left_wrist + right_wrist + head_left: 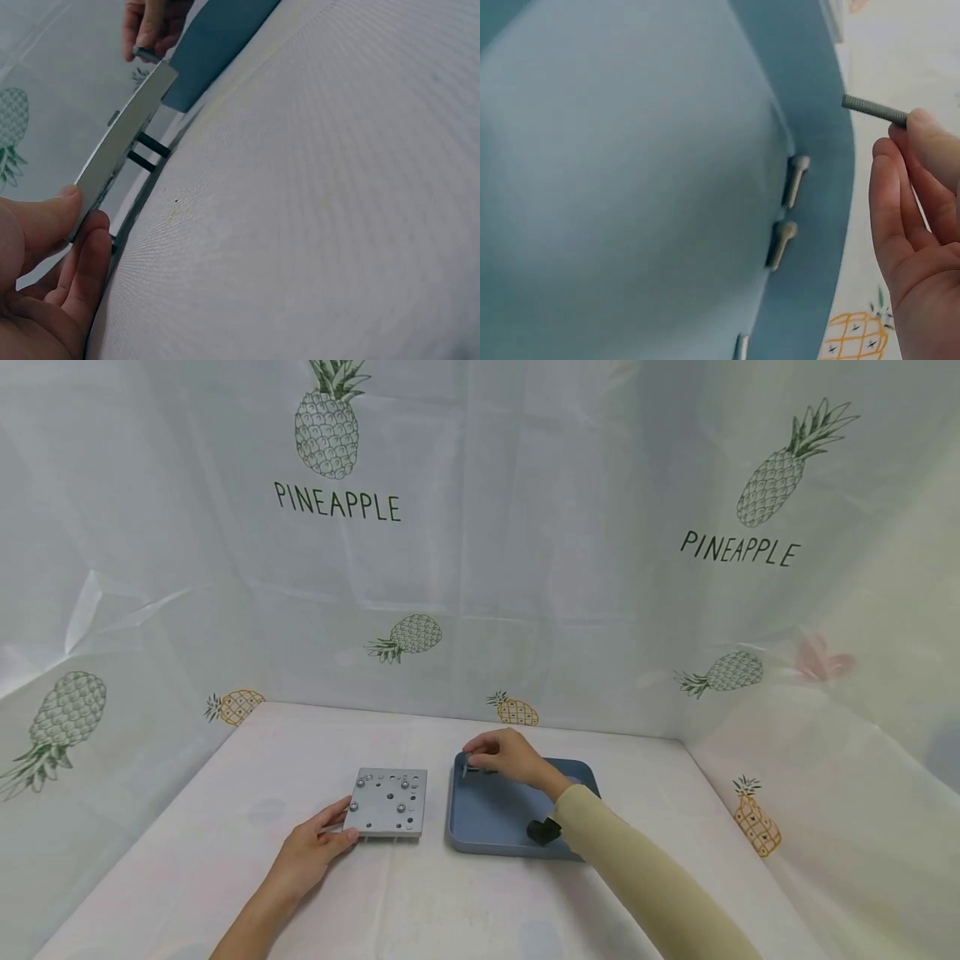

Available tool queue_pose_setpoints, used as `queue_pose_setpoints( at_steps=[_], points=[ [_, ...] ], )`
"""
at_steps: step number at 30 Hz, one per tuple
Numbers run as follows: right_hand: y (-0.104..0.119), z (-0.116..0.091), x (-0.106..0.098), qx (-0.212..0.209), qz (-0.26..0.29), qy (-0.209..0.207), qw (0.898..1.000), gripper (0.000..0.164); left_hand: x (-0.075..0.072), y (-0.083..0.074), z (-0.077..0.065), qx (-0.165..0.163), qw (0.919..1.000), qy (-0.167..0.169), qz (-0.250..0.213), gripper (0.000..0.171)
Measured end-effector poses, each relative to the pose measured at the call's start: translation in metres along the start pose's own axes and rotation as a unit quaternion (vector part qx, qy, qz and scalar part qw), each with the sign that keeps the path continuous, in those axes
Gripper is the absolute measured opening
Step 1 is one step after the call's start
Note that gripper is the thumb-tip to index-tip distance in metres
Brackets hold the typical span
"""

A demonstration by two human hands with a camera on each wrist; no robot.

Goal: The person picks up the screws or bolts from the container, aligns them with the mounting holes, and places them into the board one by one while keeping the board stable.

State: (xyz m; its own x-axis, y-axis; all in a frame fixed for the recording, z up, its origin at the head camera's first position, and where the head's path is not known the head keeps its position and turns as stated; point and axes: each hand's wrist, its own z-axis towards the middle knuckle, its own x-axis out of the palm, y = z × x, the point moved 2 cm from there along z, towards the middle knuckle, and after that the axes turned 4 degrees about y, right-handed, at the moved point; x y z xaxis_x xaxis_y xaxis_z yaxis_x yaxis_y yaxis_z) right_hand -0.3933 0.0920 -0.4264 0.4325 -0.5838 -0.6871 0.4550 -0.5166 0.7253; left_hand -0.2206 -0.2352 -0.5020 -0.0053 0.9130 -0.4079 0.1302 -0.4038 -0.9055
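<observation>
Plate (377, 808), at the head frame's lower centre, is gripped by my left fingers (93, 255); my right fingers (887, 187) pinch a bolt (874, 110).

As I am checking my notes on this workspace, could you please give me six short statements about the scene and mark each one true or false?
1. The left hand grips the silver plate at its edge. True.
2. The right hand is empty. False: the right hand pinches a threaded screw.
3. Other screws lie in the blue tray. True.
4. The silver plate sits inside the blue tray. False: the silver plate is outside, to the left of the blue tray.
5. Dark shafts stick out beneath the silver plate. True.
6. The black part rests on the silver plate. False: the black part is in the blue tray.
</observation>
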Motion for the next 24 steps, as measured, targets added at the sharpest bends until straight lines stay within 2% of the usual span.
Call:
queue_pose_setpoints(
  at_steps=[9, 18, 24],
  points=[
    [0.022, 0.017, 0.011, -0.036, 0.028, 0.016, 0.999, 0.022, 0.000, 0.000, 0.001, 0.002, 1.0000, 0.002, 0.001, 0.068],
    [0.045, 0.044, 0.034, -0.037, 0.048, 0.042, 0.997, 0.020, -0.001, 0.001, 0.002, -0.002, 1.0000, 0.004, -0.002, 0.070],
    [0.057, 0.055, 0.046, -0.048, 0.043, 0.043, 0.997, 0.022, -0.002, 0.001, 0.003, 0.006, 1.0000, 0.002, 0.006, 0.068]
  ],
)
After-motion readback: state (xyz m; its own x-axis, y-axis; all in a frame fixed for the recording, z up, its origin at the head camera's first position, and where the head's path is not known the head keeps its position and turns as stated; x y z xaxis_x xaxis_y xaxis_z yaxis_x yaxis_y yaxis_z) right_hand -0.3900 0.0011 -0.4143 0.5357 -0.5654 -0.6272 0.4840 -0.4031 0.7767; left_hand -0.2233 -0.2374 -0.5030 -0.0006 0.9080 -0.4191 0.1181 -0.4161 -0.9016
